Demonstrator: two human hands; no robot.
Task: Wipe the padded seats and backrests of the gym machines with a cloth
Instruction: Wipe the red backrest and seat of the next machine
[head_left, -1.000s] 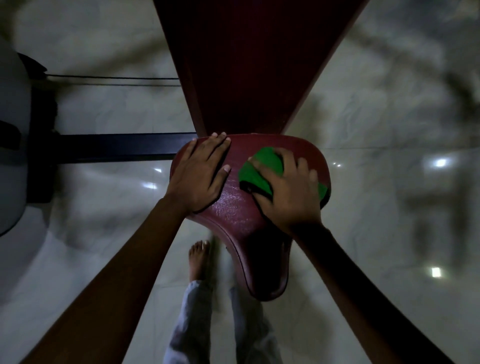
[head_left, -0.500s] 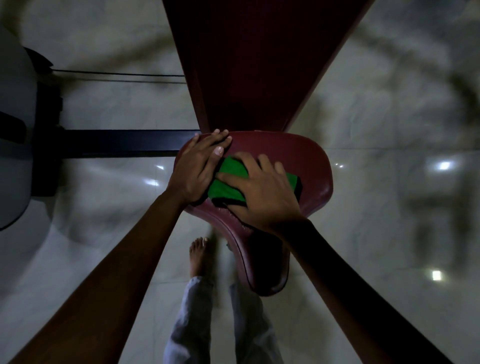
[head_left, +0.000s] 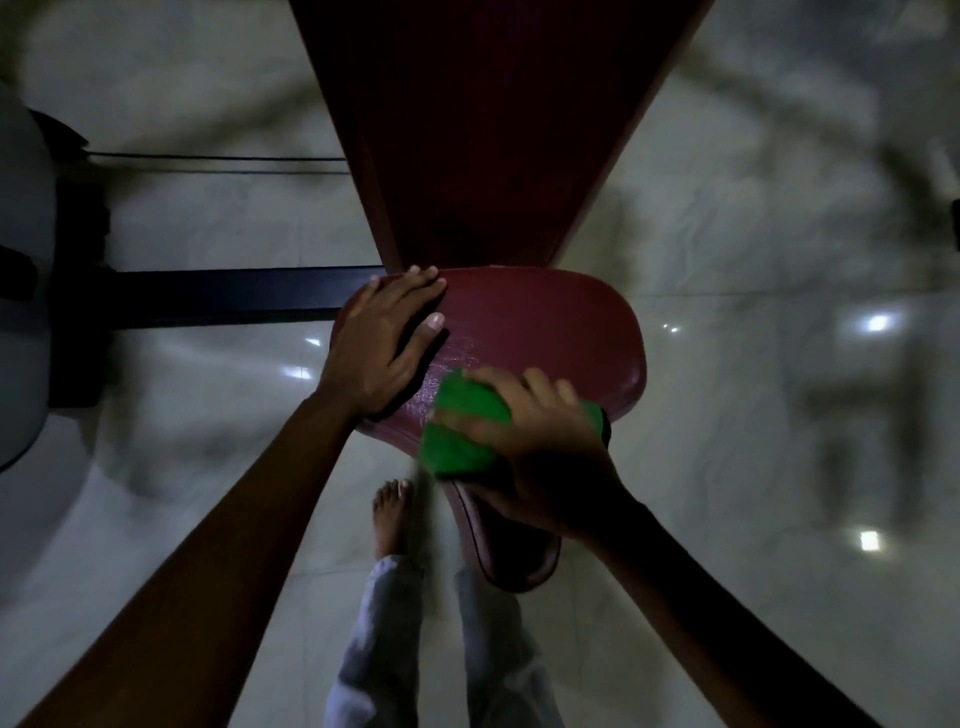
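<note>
Since the earlier frame, right hand (head_left: 540, 447) slides one green cloth (head_left: 462, 434) to seat (head_left: 545, 332) near edge, grip curled on it; left hand (head_left: 384, 348) flat, open, at far-left rim.

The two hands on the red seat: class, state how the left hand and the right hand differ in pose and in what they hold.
The left hand lies flat and empty; the right hand grips a green cloth. The left sits near the backrest, the right nearer the seat's narrow front. Both touch the seat.
</note>
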